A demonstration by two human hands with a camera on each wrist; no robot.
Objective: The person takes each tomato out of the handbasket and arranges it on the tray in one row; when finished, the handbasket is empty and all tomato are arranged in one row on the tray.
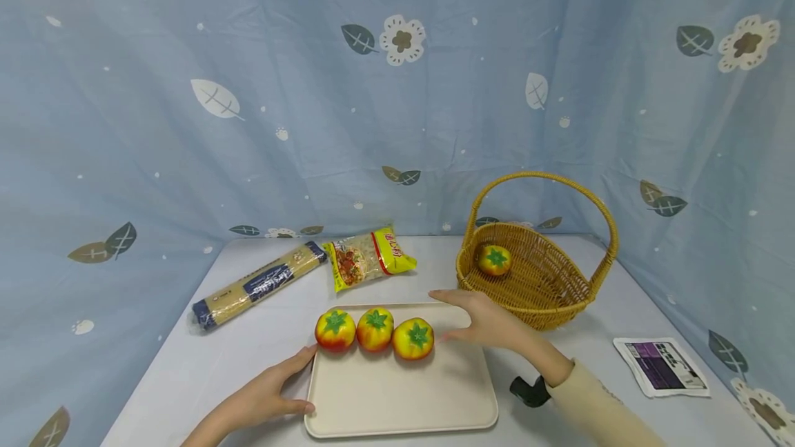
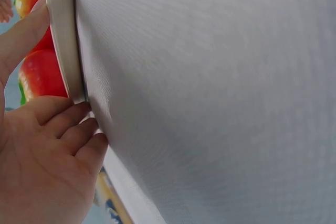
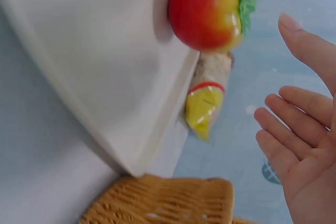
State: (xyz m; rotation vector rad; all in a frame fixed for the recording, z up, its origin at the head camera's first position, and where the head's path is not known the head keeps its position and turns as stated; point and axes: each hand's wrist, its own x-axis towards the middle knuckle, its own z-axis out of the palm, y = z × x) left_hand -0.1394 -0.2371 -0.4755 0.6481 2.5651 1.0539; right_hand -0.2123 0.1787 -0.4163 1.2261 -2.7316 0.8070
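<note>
Three red-and-yellow tomatoes (image 1: 375,330) with green star-shaped tops sit in a row at the back of a cream tray (image 1: 404,399). My left hand (image 1: 267,392) touches the tray's left edge, thumb and fingers spread along it. In the left wrist view its fingertips (image 2: 86,124) are right at the tray's rim (image 2: 64,40). My right hand (image 1: 487,323), thumb and fingers apart and holding nothing, hovers over the tray's back right, beside the rightmost tomato (image 1: 413,339). The right wrist view shows a tomato (image 3: 207,11) just off that open hand (image 3: 304,129).
A wicker basket (image 1: 553,309) with a tall handle stands at the back right, one tomato (image 1: 495,261) inside. Behind the tray lie a yellow food packet (image 1: 366,259) and a long noodle pack (image 1: 257,286). A purple-and-white packet (image 1: 661,366) and a black object (image 1: 530,391) are at right.
</note>
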